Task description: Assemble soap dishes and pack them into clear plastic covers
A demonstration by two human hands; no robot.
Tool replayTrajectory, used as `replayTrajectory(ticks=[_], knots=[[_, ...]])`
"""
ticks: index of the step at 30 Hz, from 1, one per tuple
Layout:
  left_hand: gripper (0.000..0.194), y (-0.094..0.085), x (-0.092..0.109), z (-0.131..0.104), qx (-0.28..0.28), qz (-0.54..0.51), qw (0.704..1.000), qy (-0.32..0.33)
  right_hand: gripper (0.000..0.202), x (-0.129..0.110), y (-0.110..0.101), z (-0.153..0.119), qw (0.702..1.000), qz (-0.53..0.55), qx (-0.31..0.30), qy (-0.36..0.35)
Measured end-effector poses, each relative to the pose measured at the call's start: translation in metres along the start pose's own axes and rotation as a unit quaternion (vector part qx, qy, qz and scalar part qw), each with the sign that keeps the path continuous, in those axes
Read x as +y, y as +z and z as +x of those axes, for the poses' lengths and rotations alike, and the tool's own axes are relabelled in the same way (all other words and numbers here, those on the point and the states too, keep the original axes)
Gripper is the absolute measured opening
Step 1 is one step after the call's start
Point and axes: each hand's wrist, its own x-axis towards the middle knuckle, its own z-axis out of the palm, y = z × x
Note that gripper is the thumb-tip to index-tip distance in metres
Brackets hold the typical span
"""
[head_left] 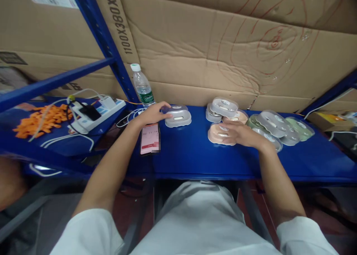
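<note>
A grey oval case in a clear plastic shell (pixel 178 118) lies flat on the blue shelf. My left hand (pixel 155 112) has its thumb and fingers around the left end of that shell. Further right, my right hand (pixel 237 133) grips a peach case in a similar clear shell (pixel 216 133) from its right side, covering part of it. Just behind it sit a grey packed case (pixel 213 114), another with a clear shell (pixel 224 106) resting on top, and a second peach one (pixel 240 117), partly hidden by my right hand.
Several grey and green packed cases (pixel 275 123) are piled at the right. A phone with a lit screen (pixel 149 139) lies by my left forearm. Behind it stands a water bottle (pixel 143 87). A power strip (pixel 96 117) with cables and orange pieces (pixel 44 120) lie beyond the blue post.
</note>
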Motion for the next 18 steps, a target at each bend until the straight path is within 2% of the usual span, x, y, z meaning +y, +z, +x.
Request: replayTrajectory(ticks=[2,4,7,9,10,12,15,18], knots=[[0.055,0.006,0.001,0.001,0.020,0.001,1.000,-0.002,0.059,-0.010,0.002,0.020,0.997,0.038,-0.064,-0.019],[0.052,0.011,0.004,0.002,0.037,0.015,0.999,0.003,0.054,-0.019,0.009,0.040,0.994,0.057,-0.087,-0.025],[0.047,0.013,0.012,0.001,0.056,0.044,0.997,0.027,0.049,-0.034,0.023,0.057,1.000,-0.002,0.005,0.007],[0.043,0.014,0.020,-0.001,0.048,0.059,0.996,0.053,0.044,-0.045,0.031,0.057,0.995,-0.048,0.085,0.025],[0.041,0.016,0.024,-0.003,0.037,0.064,0.995,0.067,0.041,-0.051,0.034,0.054,0.993,-0.048,0.103,0.019],[0.043,0.020,0.032,-0.006,0.008,0.075,0.993,0.090,0.039,-0.062,0.038,0.047,0.997,-0.009,0.070,-0.029],[0.044,0.030,0.038,-0.008,-0.027,0.089,0.990,0.109,0.045,-0.076,0.041,0.037,0.994,0.028,-0.037,-0.103],[0.038,0.035,0.038,-0.007,-0.044,0.095,0.988,0.112,0.047,-0.084,0.045,0.033,0.990,0.020,-0.069,-0.122]])
